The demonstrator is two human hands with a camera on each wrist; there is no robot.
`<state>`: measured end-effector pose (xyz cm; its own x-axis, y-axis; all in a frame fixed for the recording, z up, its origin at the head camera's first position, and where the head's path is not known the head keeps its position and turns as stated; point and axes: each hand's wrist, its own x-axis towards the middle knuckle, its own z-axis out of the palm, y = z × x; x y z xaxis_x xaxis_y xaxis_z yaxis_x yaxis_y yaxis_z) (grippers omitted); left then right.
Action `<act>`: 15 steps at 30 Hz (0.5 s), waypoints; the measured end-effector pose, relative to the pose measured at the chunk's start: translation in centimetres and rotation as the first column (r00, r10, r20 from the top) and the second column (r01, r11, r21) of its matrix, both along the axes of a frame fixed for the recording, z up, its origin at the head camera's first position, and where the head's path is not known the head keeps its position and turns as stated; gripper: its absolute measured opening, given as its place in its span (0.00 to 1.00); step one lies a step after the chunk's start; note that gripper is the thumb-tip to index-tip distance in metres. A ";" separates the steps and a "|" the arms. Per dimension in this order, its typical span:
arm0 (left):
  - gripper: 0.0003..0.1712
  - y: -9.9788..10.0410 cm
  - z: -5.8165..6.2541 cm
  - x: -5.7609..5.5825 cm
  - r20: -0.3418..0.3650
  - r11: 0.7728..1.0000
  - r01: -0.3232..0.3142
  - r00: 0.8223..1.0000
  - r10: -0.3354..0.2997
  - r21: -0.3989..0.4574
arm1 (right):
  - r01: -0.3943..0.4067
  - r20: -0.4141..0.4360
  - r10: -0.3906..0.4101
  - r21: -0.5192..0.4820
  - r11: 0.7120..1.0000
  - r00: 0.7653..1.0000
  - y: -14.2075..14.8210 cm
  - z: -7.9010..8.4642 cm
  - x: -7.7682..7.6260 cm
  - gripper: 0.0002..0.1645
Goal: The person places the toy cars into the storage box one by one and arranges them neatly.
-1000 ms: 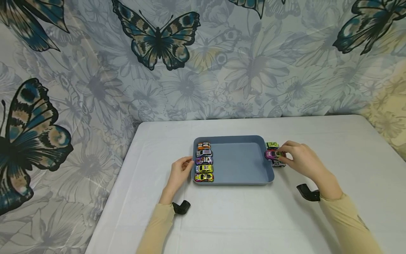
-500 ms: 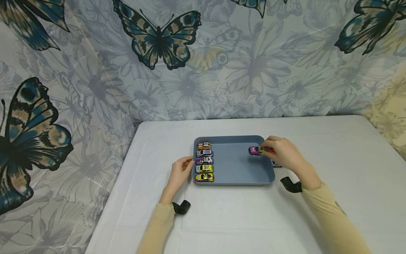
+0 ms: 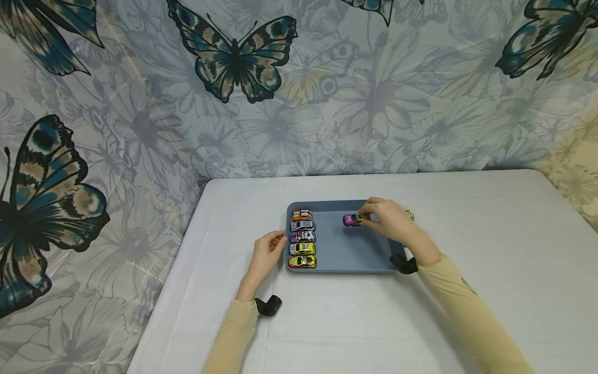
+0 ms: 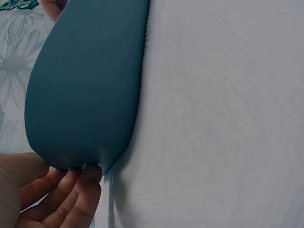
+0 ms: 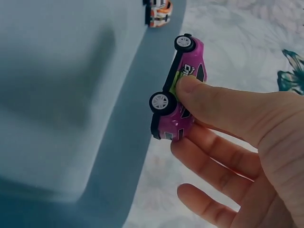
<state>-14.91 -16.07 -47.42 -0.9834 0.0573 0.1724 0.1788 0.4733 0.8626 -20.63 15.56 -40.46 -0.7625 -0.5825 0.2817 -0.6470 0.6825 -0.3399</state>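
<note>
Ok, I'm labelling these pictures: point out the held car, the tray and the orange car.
Held car [image 5: 188, 70]: right wrist view, printed side.
Tray [image 3: 343, 252]: head view, bare floor.
Orange car [image 3: 302, 214]: head view, top.

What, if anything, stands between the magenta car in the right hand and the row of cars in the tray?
Nothing visible does. The right hand holds the magenta car over the tray, with only bare tray floor between it and the row of cars. The left hand is beyond the row, at the tray's edge.

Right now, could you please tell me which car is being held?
The magenta car, pinched in the right hand above the tray; the five cars at its left end sit unheld.
</note>
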 end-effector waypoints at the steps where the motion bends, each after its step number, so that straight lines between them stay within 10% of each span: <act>1: 0.16 0.0 0.0 0.0 0.000 1.000 -0.001 1.000 0.001 0.000 | -0.004 0.005 0.004 -0.001 1.000 1.000 -0.2 0.0 -0.1 0.12; 15: 0.15 0.0 0.0 0.0 -0.008 1.000 0.001 1.000 -0.001 -0.011 | 0.009 0.057 -0.009 -0.001 1.000 0.998 -2.4 -1.3 -2.3 0.11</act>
<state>-14.92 -16.10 -47.43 -0.9819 0.0603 0.1796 0.1862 0.4829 0.8557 -22.97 13.13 -41.81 -0.7825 -0.5752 0.2386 -0.6204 0.6877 -0.3770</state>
